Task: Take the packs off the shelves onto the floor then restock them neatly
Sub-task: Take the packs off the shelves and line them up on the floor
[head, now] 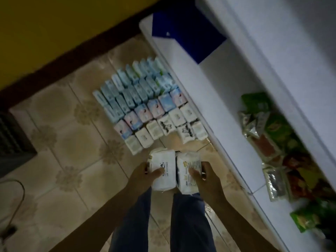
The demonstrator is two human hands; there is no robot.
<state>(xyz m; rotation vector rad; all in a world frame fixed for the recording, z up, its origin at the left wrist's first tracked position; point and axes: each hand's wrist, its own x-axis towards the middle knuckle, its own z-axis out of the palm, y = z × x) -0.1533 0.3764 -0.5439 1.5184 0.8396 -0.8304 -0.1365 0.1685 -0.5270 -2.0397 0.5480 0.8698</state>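
Both hands are closed round stock. The left hand grips the left white pack with its thumb laid across the printed face and its fingers curled under the outer edge; the right hand holds the right white pack the same way. The two packs touch along their inner long edges and are held in the air just on the near side of the block of packs standing on the floor.

Each held pack lies face up; its long axis runs away from the person, towards the block. The block's rows run slantwise, parallel to the white shelf along the block's right side; the packs in it look to stand on edge.

My reading is that these two belong in the block's near white row, where a patch of bare floor shows. To do it well:
- lower one pack at a time;
- turn it onto its edge so it matches its neighbours;
- butt it up against the row rather than dropping it;
- keep white beside white.

Further right of the block, green snack packets lie loose on the shelf.
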